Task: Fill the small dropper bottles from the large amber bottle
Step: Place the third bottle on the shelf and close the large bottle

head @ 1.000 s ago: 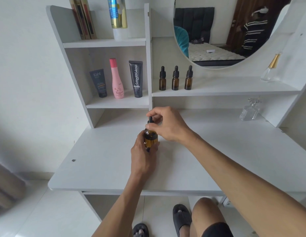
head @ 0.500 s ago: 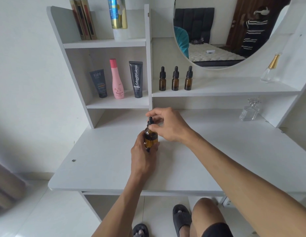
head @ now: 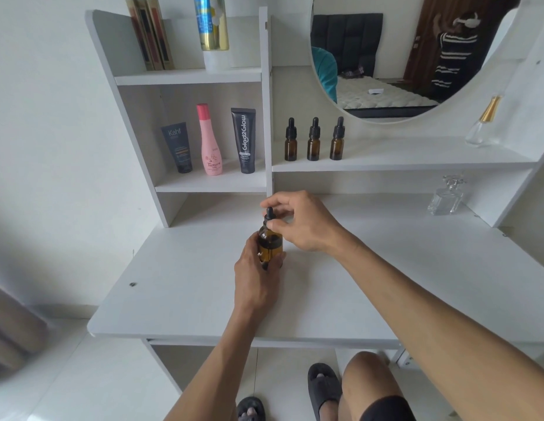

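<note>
White walls surround a white counter (head: 185, 299) topped with shelves and a round mirror (head: 416, 56), seen from the head camera looking down.

Near the middle of the counter stands the large amber bottle (head: 270, 246), upright, with a black dropper cap (head: 269, 217). The left hand (head: 257, 278) wraps its fingers round the bottle's lower body from the near side, holding it on the surface. The right hand (head: 304, 221) comes in from the right and pinches the dropper cap between thumb and fingertips at the bottle's neck.

On the far shelf under the mirror, three small dropper bottles (head: 314, 141) stand in a row, upright, caps on, just beside one another and well apart from the hands.

In the shelf compartment to the left stand a dark tube (head: 177, 147), a pink bottle (head: 210, 141) and a black tube (head: 244, 141). Above them are books (head: 150, 33) and a spray can (head: 211, 25). Two clear glass bottles (head: 445, 199) sit at the far right, one on the counter, one on the shelf above.
</note>
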